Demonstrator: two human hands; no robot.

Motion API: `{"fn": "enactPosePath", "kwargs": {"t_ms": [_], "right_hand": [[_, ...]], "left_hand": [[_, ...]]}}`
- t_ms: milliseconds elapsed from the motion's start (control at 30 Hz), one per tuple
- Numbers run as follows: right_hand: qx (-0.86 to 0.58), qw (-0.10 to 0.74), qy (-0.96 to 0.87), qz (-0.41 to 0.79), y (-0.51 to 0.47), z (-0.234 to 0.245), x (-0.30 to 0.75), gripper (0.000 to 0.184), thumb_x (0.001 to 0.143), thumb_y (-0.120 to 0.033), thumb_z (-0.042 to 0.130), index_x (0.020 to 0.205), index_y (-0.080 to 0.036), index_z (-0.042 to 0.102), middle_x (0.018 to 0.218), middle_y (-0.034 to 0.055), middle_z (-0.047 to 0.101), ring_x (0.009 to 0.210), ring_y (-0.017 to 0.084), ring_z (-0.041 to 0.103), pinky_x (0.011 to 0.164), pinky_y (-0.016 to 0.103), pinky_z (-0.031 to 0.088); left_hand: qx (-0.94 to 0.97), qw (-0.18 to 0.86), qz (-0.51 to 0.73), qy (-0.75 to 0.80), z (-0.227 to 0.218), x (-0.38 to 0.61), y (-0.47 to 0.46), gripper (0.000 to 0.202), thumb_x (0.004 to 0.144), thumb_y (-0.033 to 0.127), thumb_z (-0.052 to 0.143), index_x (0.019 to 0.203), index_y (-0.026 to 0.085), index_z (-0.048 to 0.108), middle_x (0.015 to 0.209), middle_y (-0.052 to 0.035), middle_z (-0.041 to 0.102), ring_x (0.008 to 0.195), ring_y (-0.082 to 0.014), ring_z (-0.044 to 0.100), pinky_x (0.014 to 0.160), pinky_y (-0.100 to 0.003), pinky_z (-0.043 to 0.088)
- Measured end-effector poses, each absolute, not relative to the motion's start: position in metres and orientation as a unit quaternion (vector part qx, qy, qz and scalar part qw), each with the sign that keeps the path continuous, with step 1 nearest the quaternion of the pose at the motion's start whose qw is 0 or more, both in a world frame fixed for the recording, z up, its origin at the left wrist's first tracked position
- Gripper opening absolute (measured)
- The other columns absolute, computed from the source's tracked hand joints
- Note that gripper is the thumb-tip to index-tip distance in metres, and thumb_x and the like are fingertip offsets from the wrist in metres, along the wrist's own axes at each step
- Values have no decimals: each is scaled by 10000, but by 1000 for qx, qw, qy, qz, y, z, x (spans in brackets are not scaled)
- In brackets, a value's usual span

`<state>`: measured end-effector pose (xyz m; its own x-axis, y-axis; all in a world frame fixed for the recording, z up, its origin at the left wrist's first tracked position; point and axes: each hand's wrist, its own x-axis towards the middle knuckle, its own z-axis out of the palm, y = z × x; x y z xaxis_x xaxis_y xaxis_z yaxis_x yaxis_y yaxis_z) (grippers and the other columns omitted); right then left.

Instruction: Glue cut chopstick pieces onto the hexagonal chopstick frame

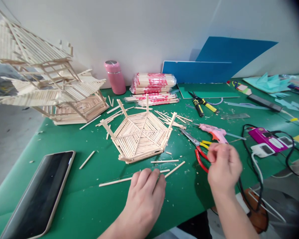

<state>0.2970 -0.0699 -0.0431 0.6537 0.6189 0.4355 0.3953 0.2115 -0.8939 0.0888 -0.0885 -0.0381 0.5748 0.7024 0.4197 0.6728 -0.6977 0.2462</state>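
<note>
My left hand (148, 196) is on the table with its fingers curled over a thin wooden stick (114, 182), which shows on both sides of them. My right hand (225, 167) is raised with fingers pinched together beside the scissors (201, 156); anything between the fingertips is hidden. Beyond the left hand sits a many-sided stick frame (139, 136), with short posts standing at its corners. Loose sticks, among them a short stick (174, 169), lie near my left hand. A pink glue gun (215, 132) lies just past my right hand.
A tall stick model (62, 89) stands at the left, a phone (40, 196) in front of it. Behind are a pink flask (115, 78), bagged sticks (153, 83), pliers (201, 103) and blue boards (196, 71). A power strip (271, 139) with cables lies right.
</note>
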Motion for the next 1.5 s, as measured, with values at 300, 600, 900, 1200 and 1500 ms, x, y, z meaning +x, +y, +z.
{"fn": "enactPosePath", "kwargs": {"t_ms": [300, 600, 900, 1200, 1500], "right_hand": [[-604, 724, -323, -85, -81, -26, 338, 167, 698, -285, 612, 637, -170, 507, 478, -57, 451, 393, 89, 412, 384, 244, 332], [-624, 632, -450, 90, -93, -39, 302, 292, 697, -222, 620, 504, -188, 403, 524, -43, 465, 473, 81, 427, 479, 235, 387], [-644, 489, -552, 200, -94, -40, 289, 123, 744, -314, 604, 774, -200, 570, 682, -7, 592, 552, 110, 537, 501, 213, 454], [-648, 455, -582, 183, -98, -39, 289, 403, 903, -342, 311, 528, -202, 360, 477, -39, 381, 448, 92, 380, 440, 225, 320], [-713, 416, -554, 113, -101, -44, 307, 251, 821, -359, 494, 656, -188, 574, 607, 2, 612, 556, 123, 558, 534, 225, 431]], "left_hand": [[877, 31, 297, 376, -43, 81, -111, 217, 851, 152, 419, 894, 137, 631, 867, -65, 649, 781, -190, 489, 704, -314, 363], [834, 26, 312, 454, -56, 48, -120, 191, 848, 169, 438, 900, 173, 621, 877, -60, 638, 816, -199, 503, 736, -340, 368], [828, 5, 310, 467, -46, 37, -120, 153, 803, 120, 491, 874, 150, 623, 854, -70, 637, 778, -192, 502, 692, -325, 374], [831, 9, 297, 469, -43, 43, -117, 161, 800, 125, 485, 851, 147, 637, 830, -69, 650, 748, -199, 517, 673, -333, 378], [823, 10, 292, 487, -46, 41, -117, 154, 805, 144, 491, 840, 168, 639, 816, -56, 660, 735, -190, 532, 664, -322, 400]]}}
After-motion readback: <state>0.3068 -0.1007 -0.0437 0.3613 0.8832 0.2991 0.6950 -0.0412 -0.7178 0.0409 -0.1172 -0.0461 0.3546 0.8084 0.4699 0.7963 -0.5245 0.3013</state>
